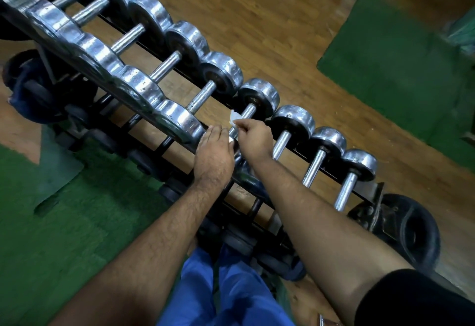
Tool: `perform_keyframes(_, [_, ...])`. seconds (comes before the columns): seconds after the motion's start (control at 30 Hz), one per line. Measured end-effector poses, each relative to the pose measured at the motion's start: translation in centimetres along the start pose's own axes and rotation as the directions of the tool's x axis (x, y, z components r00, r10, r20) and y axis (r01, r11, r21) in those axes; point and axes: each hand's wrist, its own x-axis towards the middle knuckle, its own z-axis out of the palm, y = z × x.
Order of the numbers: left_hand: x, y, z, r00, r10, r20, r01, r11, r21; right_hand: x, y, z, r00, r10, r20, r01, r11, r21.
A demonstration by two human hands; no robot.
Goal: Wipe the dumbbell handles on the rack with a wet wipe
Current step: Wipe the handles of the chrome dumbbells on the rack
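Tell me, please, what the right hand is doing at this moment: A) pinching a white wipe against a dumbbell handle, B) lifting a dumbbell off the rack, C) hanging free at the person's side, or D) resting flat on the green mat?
A: the right hand pinches the white wipe against the dumbbell handle.

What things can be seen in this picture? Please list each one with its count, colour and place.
chrome dumbbells: about ten, silver, in a row on the top tier
rack: one, black, running diagonally across the view
dark weights: several, black, on the lower tiers and at the rack's ends
wet wipe: one, white, on the handle being wiped
floor: brown wood
mats: green, on both sides of the rack
trousers: blue, bottom centre
left hand: rests on the near dumbbell end
right hand: pinches the wipe
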Motion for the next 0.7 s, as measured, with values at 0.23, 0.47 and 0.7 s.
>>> perform_keyframes(0.23, [-0.2,0.1,-0.1,1.000,0.001,-0.018,-0.002,1.000,-0.009,4.3,1.8,-1.6,0.794,-0.373,0.480,0.607,0.532,-0.590])
perform_keyframes(0.47, [-0.1,0.5,0.0,0.999,-0.014,-0.030,0.014,1.000,0.002,7.1,0.4,-1.6,0.759,-0.403,0.511,0.650,0.420,-0.634])
perform_keyframes(0.7, [0.1,1.4,-0.2,0.999,-0.047,-0.019,0.048,0.996,0.069,7.8,2.1,-2.0,0.826,-0.473,0.308,0.546,0.535,-0.645])
